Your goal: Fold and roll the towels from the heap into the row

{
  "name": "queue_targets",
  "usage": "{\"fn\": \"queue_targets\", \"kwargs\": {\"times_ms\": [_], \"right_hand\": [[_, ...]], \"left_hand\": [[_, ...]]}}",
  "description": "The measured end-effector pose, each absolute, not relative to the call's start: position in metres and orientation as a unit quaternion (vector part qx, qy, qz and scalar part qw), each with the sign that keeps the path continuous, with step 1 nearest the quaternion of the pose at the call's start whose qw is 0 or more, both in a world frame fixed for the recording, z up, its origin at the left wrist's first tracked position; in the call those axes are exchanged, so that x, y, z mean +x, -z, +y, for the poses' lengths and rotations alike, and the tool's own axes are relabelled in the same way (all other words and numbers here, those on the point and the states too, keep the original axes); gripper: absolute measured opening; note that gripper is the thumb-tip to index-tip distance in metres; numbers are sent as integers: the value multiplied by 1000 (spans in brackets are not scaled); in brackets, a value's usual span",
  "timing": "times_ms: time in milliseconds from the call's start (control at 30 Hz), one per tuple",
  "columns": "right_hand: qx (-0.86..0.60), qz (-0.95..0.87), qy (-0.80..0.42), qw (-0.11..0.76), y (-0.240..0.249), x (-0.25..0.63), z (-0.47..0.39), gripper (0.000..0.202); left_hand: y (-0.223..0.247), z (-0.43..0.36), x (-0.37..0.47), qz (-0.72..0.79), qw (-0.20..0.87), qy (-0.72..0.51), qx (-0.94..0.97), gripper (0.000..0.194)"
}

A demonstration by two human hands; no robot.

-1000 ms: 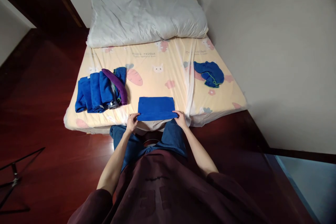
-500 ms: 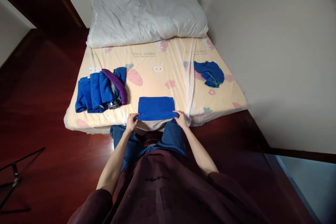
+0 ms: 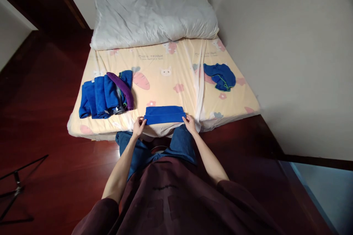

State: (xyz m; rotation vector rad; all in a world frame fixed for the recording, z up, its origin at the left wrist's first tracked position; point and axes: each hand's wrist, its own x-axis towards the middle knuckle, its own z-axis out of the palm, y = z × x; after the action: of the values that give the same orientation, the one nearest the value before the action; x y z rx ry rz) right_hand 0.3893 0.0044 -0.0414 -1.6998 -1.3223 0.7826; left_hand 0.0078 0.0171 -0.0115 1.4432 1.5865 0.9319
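A blue towel [image 3: 164, 115] lies at the near edge of the bed, its near part folded over into a flat band. My left hand [image 3: 138, 126] pinches the towel's near left corner. At the near right corner, my right hand [image 3: 190, 123] grips the same folded band between thumb and fingers. To the left are several rolled or folded blue towels [image 3: 99, 93] side by side, with a purple towel [image 3: 121, 87] lying across their right end. A crumpled blue cloth with green edging [image 3: 220, 76] rests on the right side of the bed.
The bed [image 3: 171, 77] has a pale yellow printed sheet under a thin clear cover. A bulky white quilt [image 3: 154, 14] lies at its head. A wall [image 3: 289, 62] borders the right side. Black stand legs [image 3: 18, 190] are on the floor at left.
The near edge of the blue towel has been folded further over, away from me, so the towel now looks shorter front to back. Both hands keep their hold on its ends.
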Motion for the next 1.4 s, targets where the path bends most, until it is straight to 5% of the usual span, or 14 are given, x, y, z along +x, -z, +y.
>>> {"fn": "queue_targets", "kwargs": {"times_ms": [333,700,867,1400], "right_hand": [[-640,-646,-168,382,1,378,-13,54],[-592,-737,-182,272,-9,362,-4,61],[-596,-754,-197,191,0,365,6,64],[-605,-768,-151,145,-9,366,4,68]], "left_hand": [[-1,16,13,585,213,-388,679,47],[-6,23,31,500,229,-244,799,49],[7,30,30,503,228,-167,817,64],[-10,26,29,505,128,-65,851,67]]}}
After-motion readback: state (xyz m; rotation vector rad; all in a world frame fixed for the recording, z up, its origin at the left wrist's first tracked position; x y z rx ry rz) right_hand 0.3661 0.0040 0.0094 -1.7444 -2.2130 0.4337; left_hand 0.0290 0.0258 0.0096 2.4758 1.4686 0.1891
